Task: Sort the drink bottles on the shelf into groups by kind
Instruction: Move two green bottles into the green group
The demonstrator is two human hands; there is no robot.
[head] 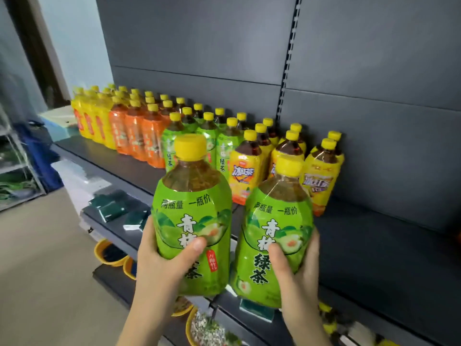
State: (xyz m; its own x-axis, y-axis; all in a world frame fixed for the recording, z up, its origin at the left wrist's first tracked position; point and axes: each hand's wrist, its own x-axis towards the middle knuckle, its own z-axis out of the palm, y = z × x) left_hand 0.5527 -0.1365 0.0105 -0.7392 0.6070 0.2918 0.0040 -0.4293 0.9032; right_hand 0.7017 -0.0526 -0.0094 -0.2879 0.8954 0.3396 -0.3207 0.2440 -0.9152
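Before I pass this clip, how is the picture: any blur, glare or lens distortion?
Head view: soft, even light, no hard shadows; the green-label bottle in the left hand and the second green-label bottle in the right hand are sharp, with mild sheen; the far yellow-label bottles and the rack at the left edge are blurred; the slotted upright looks bowed.

A single wide head-worn view stands before the shelf and looks forward and down, turned leftward along its front edge. It sits close: two bottles fill the lower centre, and the shelf's left end lies far off.
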